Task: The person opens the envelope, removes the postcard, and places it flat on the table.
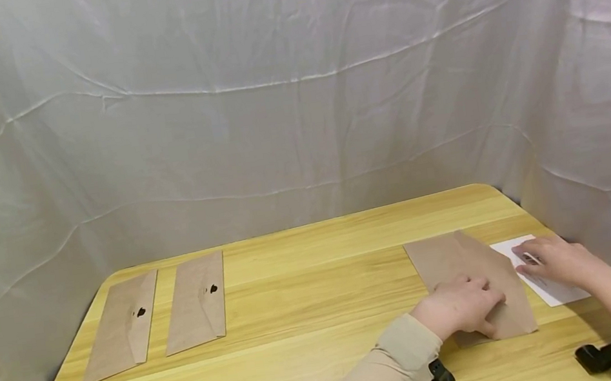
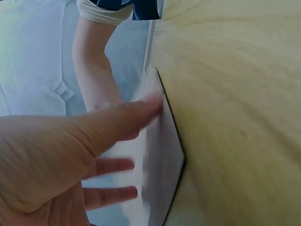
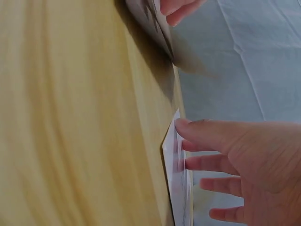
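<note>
A brown kraft-paper envelope [image 1: 449, 255] lies on the right part of the table, its pointed flap spread out toward the right. My left hand [image 1: 463, 304] is over its near half; in the left wrist view the thumb [image 2: 151, 101] touches the paper and the other fingers are extended. Just right of the envelope is a white card [image 1: 560, 293] with dark print, partly hidden by my right hand [image 1: 555, 259]. In the right wrist view the thumb and fingertips of that hand touch the card's face [image 3: 175, 155], fingers fairly straight and spread.
Two brown envelopes lie side by side on the left of the table, the outer one [image 1: 111, 332] and the inner one [image 1: 190, 311], each flap down with a black mark. Grey-white cloth [image 1: 285, 128] hangs around the back and sides of the wooden table [image 1: 320, 292].
</note>
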Action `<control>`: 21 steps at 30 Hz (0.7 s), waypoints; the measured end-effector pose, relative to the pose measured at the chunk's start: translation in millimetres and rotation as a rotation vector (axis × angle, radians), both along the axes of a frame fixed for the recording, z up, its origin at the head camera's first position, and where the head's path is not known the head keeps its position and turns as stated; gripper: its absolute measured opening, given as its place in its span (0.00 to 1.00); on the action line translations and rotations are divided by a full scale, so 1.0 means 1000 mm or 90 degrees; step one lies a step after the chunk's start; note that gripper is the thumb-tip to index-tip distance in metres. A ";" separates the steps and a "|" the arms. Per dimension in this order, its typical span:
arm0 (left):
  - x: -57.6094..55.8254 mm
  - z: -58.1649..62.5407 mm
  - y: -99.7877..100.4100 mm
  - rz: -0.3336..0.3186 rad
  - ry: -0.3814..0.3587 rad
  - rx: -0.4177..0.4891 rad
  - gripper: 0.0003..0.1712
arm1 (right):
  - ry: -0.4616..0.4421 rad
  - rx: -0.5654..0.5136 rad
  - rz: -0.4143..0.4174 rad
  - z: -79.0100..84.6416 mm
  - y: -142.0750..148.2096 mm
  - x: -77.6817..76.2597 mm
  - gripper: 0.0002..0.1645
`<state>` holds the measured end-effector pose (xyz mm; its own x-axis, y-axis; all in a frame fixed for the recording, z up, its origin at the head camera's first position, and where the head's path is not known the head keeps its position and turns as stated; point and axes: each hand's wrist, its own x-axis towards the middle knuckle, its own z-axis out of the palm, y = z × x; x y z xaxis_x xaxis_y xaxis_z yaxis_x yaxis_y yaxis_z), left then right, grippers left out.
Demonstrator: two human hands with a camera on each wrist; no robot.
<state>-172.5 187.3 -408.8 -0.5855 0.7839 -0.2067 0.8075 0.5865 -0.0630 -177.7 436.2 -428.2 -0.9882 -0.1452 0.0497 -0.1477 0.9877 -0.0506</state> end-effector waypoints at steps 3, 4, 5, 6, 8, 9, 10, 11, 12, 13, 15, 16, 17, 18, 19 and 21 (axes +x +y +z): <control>0.000 -0.002 -0.001 0.003 0.014 -0.010 0.32 | -0.004 -0.005 0.004 -0.002 0.000 0.000 0.29; 0.000 -0.002 -0.001 0.001 0.018 -0.013 0.31 | -0.003 -0.005 0.006 -0.002 0.000 0.000 0.29; 0.000 -0.003 -0.001 0.000 0.023 -0.015 0.30 | -0.002 -0.004 0.007 -0.002 0.000 -0.001 0.29; -0.001 -0.004 -0.002 0.000 0.027 -0.017 0.29 | -0.002 -0.004 0.008 -0.003 0.000 -0.001 0.29; -0.001 -0.005 -0.003 -0.002 0.035 -0.022 0.26 | -0.001 -0.003 0.008 -0.002 -0.001 -0.002 0.29; -0.001 -0.005 -0.003 -0.003 0.038 -0.025 0.25 | 0.000 -0.001 0.009 -0.002 -0.001 -0.002 0.28; -0.001 -0.005 -0.003 -0.003 0.039 -0.027 0.25 | 0.002 0.001 0.010 -0.002 -0.001 -0.003 0.28; -0.001 -0.005 -0.003 -0.001 0.041 -0.030 0.25 | 0.002 0.002 0.010 -0.002 -0.001 -0.003 0.28; -0.001 -0.005 -0.003 0.001 0.043 -0.033 0.24 | 0.003 0.003 0.011 -0.002 -0.001 -0.004 0.28; -0.001 -0.005 -0.003 0.004 0.044 -0.036 0.24 | 0.003 0.004 0.012 -0.002 -0.001 -0.004 0.28; -0.001 -0.005 -0.002 0.007 0.050 -0.038 0.23 | 0.008 0.008 0.014 -0.002 -0.001 -0.005 0.27; -0.001 -0.005 -0.002 0.011 0.052 -0.039 0.23 | 0.010 0.009 0.016 -0.002 -0.001 -0.006 0.27; -0.001 -0.005 -0.002 0.014 0.055 -0.040 0.23 | 0.013 0.010 0.019 -0.002 -0.002 -0.006 0.27; -0.001 -0.006 -0.001 0.017 0.057 -0.040 0.23 | 0.015 0.010 0.021 -0.002 -0.002 -0.006 0.27; -0.001 -0.006 -0.001 0.018 0.060 -0.039 0.24 | 0.017 0.010 0.024 -0.002 -0.002 -0.006 0.27; -0.002 -0.007 0.000 0.023 0.064 -0.039 0.24 | 0.019 0.008 0.028 -0.002 -0.002 -0.007 0.27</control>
<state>-174.1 187.2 -415.8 -0.6335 0.7494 -0.1922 0.7735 0.6081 -0.1786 -184.3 433.7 -430.7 -0.9790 -0.1889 0.0766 -0.1918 0.9809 -0.0327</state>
